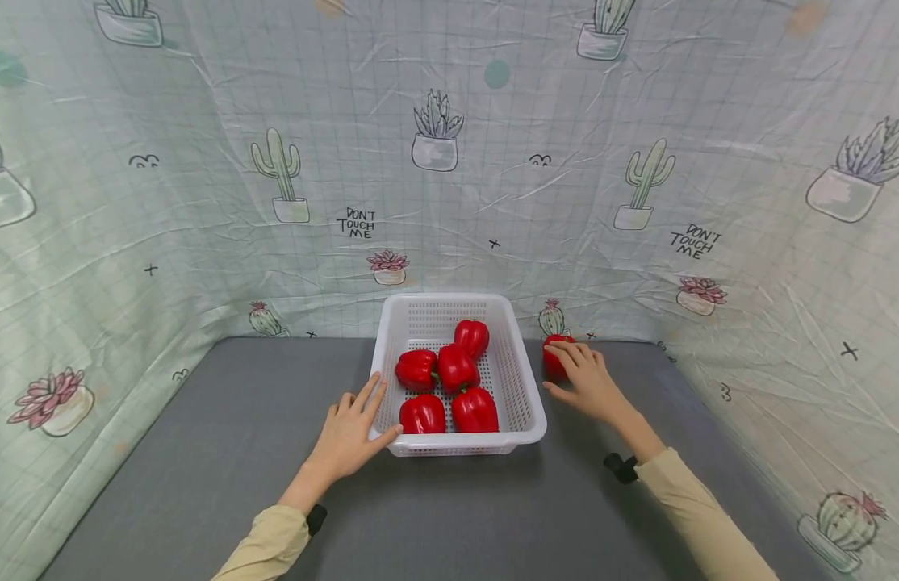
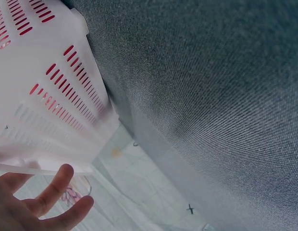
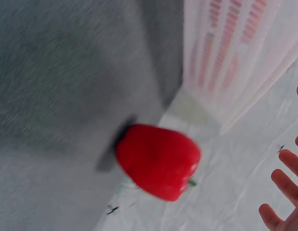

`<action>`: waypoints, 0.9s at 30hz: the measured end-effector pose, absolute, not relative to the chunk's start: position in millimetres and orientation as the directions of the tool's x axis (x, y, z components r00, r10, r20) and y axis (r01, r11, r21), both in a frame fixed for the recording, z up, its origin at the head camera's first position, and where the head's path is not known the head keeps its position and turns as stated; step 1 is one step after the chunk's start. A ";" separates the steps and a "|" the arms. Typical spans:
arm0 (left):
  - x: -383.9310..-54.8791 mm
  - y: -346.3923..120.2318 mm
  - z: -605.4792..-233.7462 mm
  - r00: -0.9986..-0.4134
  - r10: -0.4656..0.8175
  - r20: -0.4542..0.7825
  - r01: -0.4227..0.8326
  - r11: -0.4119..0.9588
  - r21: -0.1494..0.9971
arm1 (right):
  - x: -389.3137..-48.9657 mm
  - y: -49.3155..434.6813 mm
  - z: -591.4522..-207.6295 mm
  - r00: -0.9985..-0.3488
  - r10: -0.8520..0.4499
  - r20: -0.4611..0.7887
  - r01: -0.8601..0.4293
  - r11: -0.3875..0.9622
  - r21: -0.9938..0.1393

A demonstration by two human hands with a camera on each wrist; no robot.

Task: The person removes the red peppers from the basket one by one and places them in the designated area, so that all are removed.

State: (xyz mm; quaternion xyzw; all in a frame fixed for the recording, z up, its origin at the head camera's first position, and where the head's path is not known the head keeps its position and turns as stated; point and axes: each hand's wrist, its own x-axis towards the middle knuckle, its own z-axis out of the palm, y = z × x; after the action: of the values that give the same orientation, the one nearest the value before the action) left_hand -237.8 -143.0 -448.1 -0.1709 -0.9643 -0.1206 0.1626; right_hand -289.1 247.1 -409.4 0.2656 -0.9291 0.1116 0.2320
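A white perforated plastic basket (image 1: 528, 387) stands on the grey surface and holds several red bell peppers (image 1: 457, 369). My left hand (image 1: 348, 436) rests at its near left corner, fingers spread along the left rim and thumb at the front. The left wrist view shows those fingers (image 2: 55, 195) extended by the rim. To the right of the basket sits one more red bell pepper (image 1: 554, 365). My right hand (image 1: 590, 385) hovers over it, partly hiding it in the head view. In the right wrist view a gap separates the spread fingers (image 3: 286, 185) from this pepper (image 3: 158, 161), whose green stem shows.
A pale curtain (image 1: 449, 202) printed with potted cacti hangs behind and along both sides of the grey table (image 1: 449, 516). Its lower edge meets the table just behind the basket and the lone pepper. Both wrists carry a small black device (image 1: 620, 467).
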 end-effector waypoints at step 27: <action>-238.0 -143.0 -448.5 -0.882 0.285 0.374 0.372 0.910 0.183 | -276.0 170.2 -404.7 -0.660 -0.634 0.404 -0.689 0.724 0.011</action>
State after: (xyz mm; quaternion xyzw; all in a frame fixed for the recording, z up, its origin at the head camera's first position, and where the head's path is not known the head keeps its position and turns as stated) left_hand -238.0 -143.0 -448.5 -0.1707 -0.9620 -0.1256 0.1722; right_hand -276.0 170.2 -404.7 0.3642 -0.9082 0.0717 0.1934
